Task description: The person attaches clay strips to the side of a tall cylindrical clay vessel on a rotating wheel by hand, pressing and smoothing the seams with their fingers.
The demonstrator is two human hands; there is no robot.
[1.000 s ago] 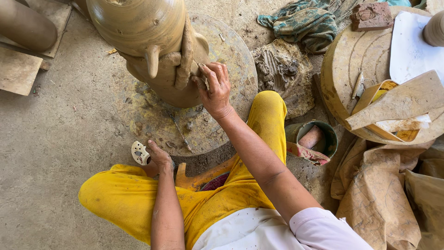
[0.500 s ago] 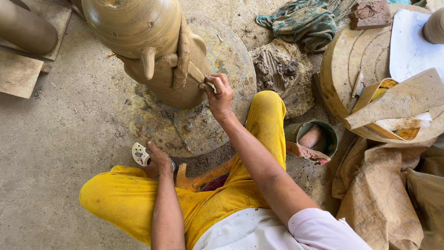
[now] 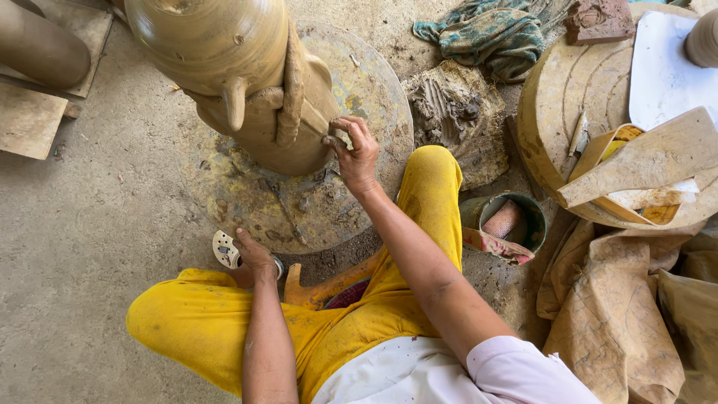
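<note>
Top of the clay vessel point(image 3: 224, 67) is cut off by the frame edge, and its base is partly hidden by its own bulge; it stands on the round turntable point(image 3: 299, 202) on the concrete floor point(image 3: 75, 247). The right hand point(image 3: 355, 153) is raised to the vessel's lower right side, wrist bent, fingers pinched shut on a small pale piece pressed against the clay; what the piece is cannot be made out. The left hand point(image 3: 254, 258) is down by the near rim of the turntable, fingers curled over the foot, beside a white patterned sandal point(image 3: 224, 249); whether it grips anything is hidden. Both arms reach forward over yellow trousers point(image 3: 224, 329). No readable labels; a white sheet point(image 3: 662, 75) lies on the round wooden board point(image 3: 553, 97) at right, with a yellow flat carton point(image 3: 636, 161) partly under a clay-smeared plank. A green bucket point(image 3: 535, 224) holds a reddish lump, half hidden by the rim. A teal cloth point(image 3: 486, 34) lies top centre, and brown paper point(image 3: 621, 322) is cut off at lower right.
</note>
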